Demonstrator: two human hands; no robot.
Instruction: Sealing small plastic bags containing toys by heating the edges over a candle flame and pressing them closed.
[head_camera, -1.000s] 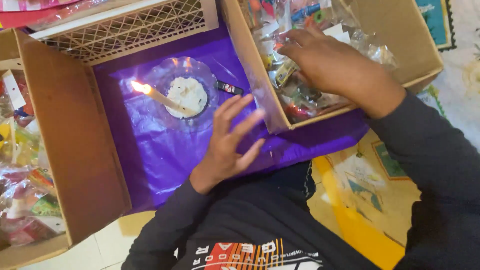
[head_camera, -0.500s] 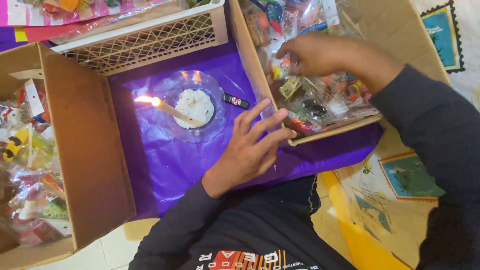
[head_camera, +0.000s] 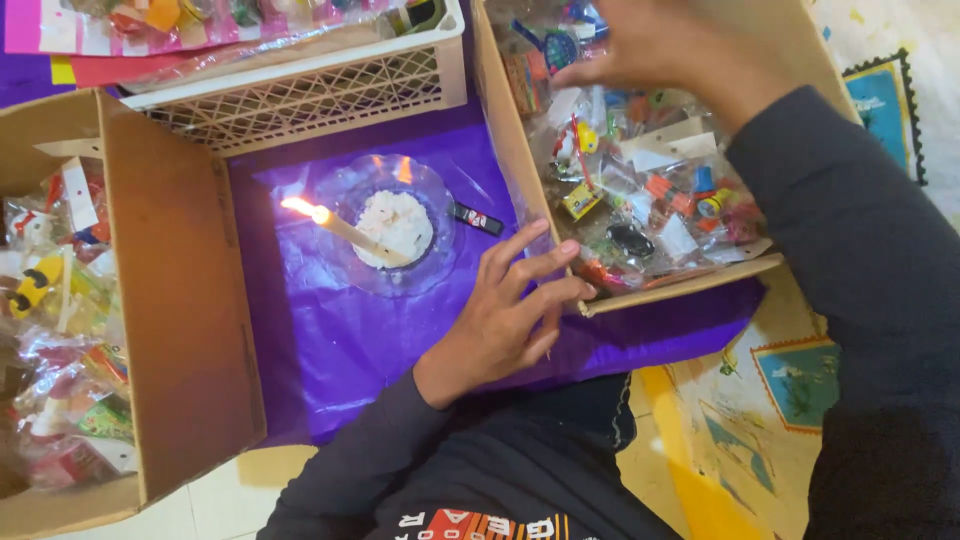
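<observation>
- Left hand (head_camera: 510, 320): empty, fingers spread, fingertips touching the corner of the cardboard box (head_camera: 520, 180).
- Right hand (head_camera: 690, 50): curled loosely over the small packets (head_camera: 640, 190) inside; grip cannot be told.
- Advisable: brace the box, lift one packet straight up.
- Hazard: lit candle (head_camera: 345, 232) in glass dish (head_camera: 385, 225) on purple sheet (head_camera: 330, 350), near sleeve.
- Second box (head_camera: 180, 300) left, white crate (head_camera: 300, 95) behind.
</observation>
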